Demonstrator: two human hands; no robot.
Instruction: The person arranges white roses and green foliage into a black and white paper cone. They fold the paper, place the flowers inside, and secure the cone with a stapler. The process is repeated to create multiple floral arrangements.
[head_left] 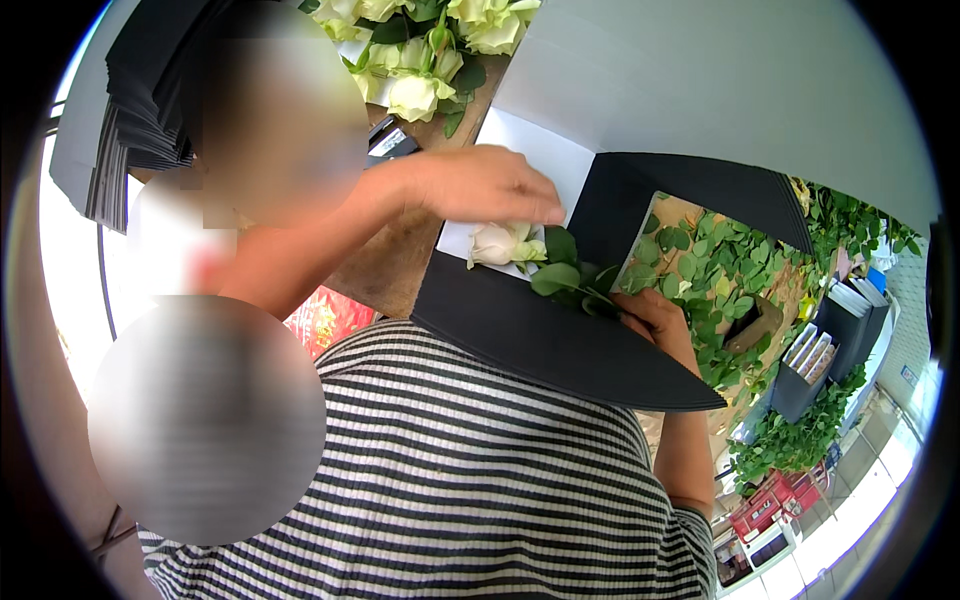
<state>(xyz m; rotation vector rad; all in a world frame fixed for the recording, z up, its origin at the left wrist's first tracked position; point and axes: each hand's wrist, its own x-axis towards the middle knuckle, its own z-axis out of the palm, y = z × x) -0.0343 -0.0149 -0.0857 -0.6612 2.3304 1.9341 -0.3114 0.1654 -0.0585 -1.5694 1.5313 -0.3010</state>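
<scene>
A pale cream rose (497, 246) with green leaves lies on its side. Its bloom rests on a white sheet (575, 165), and its stem runs right over a black sheet-like panel (560, 335). At the stem end, my right hand (652, 316) is closed around the stem beside the black edge; some of its fingers are hidden. Just above the bloom, my left hand (500, 187) reaches in from the left, palm down over the white sheet, fingers extended and slightly bent. It is not holding the rose.
A large pale grey panel (700, 80) rises behind the hands. Cream-green roses (415, 80) stand at the far left, near a stack of black sheets (150, 100). Loose leaves (720, 250) cover the surface at right, beside dark containers (805, 365). A red package (330, 318) lies left.
</scene>
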